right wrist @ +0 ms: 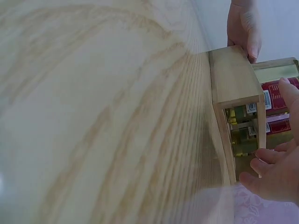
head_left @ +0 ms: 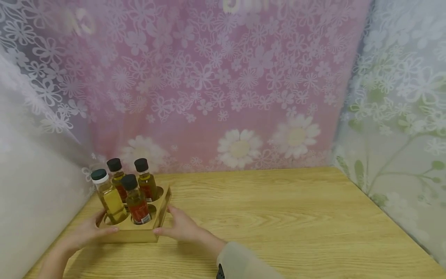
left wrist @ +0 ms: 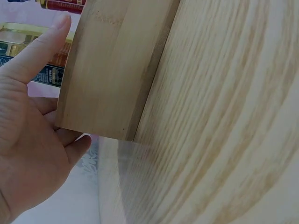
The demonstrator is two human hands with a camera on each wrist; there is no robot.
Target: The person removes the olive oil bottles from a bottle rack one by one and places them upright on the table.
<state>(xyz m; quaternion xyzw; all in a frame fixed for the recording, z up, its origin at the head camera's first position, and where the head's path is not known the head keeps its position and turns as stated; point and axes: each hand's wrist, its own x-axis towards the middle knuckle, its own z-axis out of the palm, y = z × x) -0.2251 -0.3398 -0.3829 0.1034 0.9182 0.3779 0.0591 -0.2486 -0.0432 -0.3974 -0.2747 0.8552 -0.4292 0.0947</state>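
Observation:
A wooden bottle rack (head_left: 129,235) with round holes stands at the table's left side, held between both hands. My left hand (head_left: 83,234) grips its left end, thumb along the front top edge; the left wrist view shows fingers curled behind the wood. At the right end, my right hand (head_left: 182,226) holds the rack, thumb at the front corner and fingers by the open side. In the rack stand a pale yellow oil bottle (head_left: 113,203) with a dark cap and white collar, and three black-capped bottles, the front one (head_left: 139,207) red-labelled.
The wood-grain table (head_left: 278,217) stretches to the right of the rack. A pink flowered curtain (head_left: 209,97) hangs behind it. White cloth (head_left: 31,186) borders the left side, and a flowered curtain (head_left: 400,135) the right.

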